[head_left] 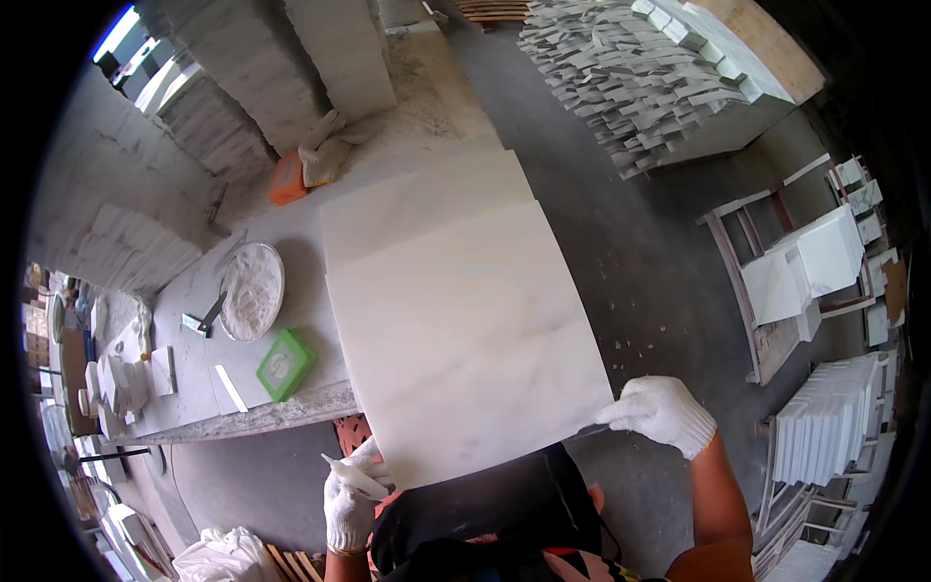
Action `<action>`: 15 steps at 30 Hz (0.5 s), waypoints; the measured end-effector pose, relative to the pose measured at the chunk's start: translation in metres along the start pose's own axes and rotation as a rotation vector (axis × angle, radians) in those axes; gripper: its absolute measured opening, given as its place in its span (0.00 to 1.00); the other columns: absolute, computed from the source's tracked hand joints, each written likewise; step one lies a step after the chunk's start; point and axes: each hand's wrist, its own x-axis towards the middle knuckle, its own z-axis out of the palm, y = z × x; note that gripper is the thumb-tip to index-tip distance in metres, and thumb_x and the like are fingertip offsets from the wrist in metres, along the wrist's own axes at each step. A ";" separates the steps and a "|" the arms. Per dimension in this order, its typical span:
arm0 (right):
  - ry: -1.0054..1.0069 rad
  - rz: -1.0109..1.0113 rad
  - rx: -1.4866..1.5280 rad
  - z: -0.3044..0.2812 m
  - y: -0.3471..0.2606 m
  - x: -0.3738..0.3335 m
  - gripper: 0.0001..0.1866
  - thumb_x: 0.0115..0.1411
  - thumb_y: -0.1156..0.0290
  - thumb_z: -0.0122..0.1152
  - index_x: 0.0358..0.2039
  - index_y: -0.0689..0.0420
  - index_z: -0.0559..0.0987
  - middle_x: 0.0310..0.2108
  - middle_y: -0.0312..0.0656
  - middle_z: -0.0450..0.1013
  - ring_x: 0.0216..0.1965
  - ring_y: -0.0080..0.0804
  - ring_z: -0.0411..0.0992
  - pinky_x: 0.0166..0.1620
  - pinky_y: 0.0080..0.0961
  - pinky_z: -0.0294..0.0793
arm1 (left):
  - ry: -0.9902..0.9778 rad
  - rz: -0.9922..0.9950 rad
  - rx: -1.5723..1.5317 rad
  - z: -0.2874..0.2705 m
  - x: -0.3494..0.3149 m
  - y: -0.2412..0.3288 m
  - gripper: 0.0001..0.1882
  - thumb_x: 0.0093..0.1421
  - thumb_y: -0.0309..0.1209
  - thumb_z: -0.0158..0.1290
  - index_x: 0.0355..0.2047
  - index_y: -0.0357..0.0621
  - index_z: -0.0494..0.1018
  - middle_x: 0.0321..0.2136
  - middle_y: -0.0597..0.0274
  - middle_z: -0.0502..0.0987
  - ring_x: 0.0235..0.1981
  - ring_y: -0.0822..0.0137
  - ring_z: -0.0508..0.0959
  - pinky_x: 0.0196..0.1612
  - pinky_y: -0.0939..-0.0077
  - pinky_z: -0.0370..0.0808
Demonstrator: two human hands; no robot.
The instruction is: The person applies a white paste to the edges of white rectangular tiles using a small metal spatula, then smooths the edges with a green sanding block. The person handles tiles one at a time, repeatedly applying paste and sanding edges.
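Observation:
A large white marble slab [465,339] with faint grey veins lies in front of me, its near edge jutting past the bench toward my body. Beneath it, another pale slab [427,194] sticks out at the far end. My right hand [664,412], in a white knit glove, grips the near right corner, fingers pressed together there. By the near left corner is my gloved left hand [351,500], closed against the slab's edge; its fingertips are partly hidden. A small pale shape shows at its fingers, which I cannot tell from the glove.
The stone bench [310,403] holds a bowl of white paste [257,296], a putty knife [208,315], a green square block [286,366] and an orange block [288,181] beside a glove [325,155]. Stacked stone strips [640,87] and racked slabs [824,417] stand on the right.

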 end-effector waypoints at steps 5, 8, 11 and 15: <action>0.273 0.369 0.644 -0.008 0.011 -0.018 0.12 0.56 0.75 0.64 0.42 0.63 0.84 0.29 0.40 0.76 0.31 0.28 0.75 0.34 0.23 0.74 | -0.084 -0.013 -0.164 -0.020 -0.006 -0.010 0.45 0.54 0.51 0.68 0.55 0.21 0.68 0.59 0.41 0.71 0.44 0.62 0.80 0.48 0.70 0.77; 0.336 0.496 0.838 0.008 0.017 -0.010 0.06 0.61 0.75 0.59 0.35 0.64 0.79 0.31 0.40 0.74 0.33 0.24 0.74 0.35 0.24 0.76 | 0.000 0.012 -0.098 -0.002 -0.011 0.007 0.37 0.58 0.50 0.64 0.53 0.28 0.72 0.43 0.52 0.80 0.41 0.62 0.81 0.48 0.68 0.79; 0.389 0.440 0.763 0.036 0.011 0.004 0.07 0.65 0.70 0.58 0.35 0.61 0.77 0.30 0.36 0.73 0.29 0.20 0.68 0.32 0.18 0.68 | -0.013 -0.031 -0.033 -0.002 -0.015 0.012 0.38 0.60 0.52 0.61 0.57 0.29 0.71 0.48 0.54 0.79 0.46 0.64 0.79 0.50 0.68 0.79; 0.320 0.533 0.776 0.045 -0.019 0.015 0.10 0.66 0.65 0.59 0.31 0.56 0.74 0.22 0.26 0.63 0.23 0.12 0.56 0.25 0.16 0.55 | -0.069 -0.078 -0.093 -0.001 -0.017 0.017 0.46 0.57 0.56 0.61 0.63 0.27 0.66 0.52 0.56 0.77 0.47 0.68 0.78 0.52 0.72 0.76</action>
